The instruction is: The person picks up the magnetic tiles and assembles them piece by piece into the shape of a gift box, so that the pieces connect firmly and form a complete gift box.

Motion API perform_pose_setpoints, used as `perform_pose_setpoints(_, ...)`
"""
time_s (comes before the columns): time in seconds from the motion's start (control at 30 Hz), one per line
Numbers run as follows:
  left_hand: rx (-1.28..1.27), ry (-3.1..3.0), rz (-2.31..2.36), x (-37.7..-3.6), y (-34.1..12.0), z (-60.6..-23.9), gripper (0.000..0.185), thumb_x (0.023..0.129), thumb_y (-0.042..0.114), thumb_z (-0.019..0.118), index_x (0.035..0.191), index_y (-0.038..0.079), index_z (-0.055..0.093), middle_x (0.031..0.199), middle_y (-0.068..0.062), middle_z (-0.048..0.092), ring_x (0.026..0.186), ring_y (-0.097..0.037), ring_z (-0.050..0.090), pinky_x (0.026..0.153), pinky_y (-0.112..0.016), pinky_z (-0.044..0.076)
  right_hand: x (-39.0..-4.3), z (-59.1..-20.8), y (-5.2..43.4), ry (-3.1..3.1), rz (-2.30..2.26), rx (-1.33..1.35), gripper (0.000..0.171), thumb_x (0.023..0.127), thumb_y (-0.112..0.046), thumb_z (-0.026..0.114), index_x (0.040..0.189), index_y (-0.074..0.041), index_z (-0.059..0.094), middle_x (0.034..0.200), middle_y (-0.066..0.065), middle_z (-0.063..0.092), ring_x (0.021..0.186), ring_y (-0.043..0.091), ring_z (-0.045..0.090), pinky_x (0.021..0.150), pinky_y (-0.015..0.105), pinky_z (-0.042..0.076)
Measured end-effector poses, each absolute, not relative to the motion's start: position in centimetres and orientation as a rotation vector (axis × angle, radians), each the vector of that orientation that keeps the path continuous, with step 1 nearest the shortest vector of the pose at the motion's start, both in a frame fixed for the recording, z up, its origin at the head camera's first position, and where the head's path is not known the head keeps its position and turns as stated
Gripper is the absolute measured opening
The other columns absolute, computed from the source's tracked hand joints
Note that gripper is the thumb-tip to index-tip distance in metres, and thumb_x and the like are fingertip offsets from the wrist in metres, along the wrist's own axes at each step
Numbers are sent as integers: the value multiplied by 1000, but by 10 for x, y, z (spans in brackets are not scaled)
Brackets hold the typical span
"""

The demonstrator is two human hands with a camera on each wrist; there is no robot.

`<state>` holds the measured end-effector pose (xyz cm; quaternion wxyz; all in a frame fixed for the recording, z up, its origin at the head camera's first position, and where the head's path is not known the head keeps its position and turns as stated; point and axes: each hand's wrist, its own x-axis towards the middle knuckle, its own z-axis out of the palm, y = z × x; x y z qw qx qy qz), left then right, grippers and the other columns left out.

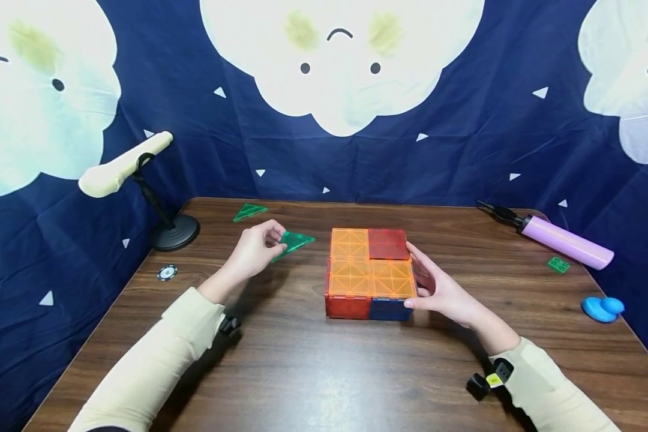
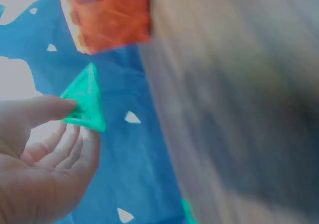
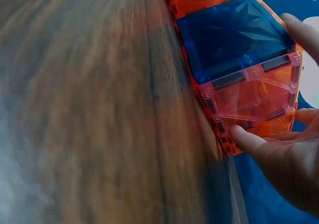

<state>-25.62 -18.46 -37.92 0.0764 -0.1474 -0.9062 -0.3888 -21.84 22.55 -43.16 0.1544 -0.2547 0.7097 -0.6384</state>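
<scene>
Tile box (image 1: 371, 273): near the middle of the bench (image 1: 313, 372), steadied at its right side.
Right grip (image 1: 444, 290): fingers straight, pressed flat to the box's side wall; thumb at the lower corner.
Left grip (image 1: 256, 249): pinching a green triangle tile (image 1: 294, 242), held off the box's left.
Progress: by appearance, walls up and top closed by three orange squares and one red; triangle not yet attached.
Contents: box interior not visible.
Spare: second green triangle (image 1: 249, 211) lying farther back.
</scene>
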Motion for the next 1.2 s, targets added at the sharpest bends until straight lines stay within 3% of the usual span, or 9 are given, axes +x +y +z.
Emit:
perform_pose_setpoints(0.5,-820,-2601,-1278,-247,-102,-357,17,88,-1,76,103,3,71,96,-7,73,87,-18,70,80,-32,57,-221,-431,227,2002,-1819,-811,107,86,3,79,165,-15,10,163,26,17,146,48,24,101,28,47)
perform_pose_setpoints(1.03,-882,-2631,-1210,-251,-87,-366,16,89,1,76,103,5,71,95,-4,73,87,-15,67,80,-29,56,-219,-429,228,1993,-1824,-802,106,86,3,78,165,-14,8,163,26,16,147,47,22,101,28,47)
perform_pose_setpoints(1.2,-895,-2616,-1267,-255,-94,-366,17,94,13,75,109,6,71,97,-3,73,89,-14,67,82,-32,56,-218,-430,228,1999,-1820,-793,106,87,2,78,165,-15,8,164,26,17,147,47,23,101,27,47)
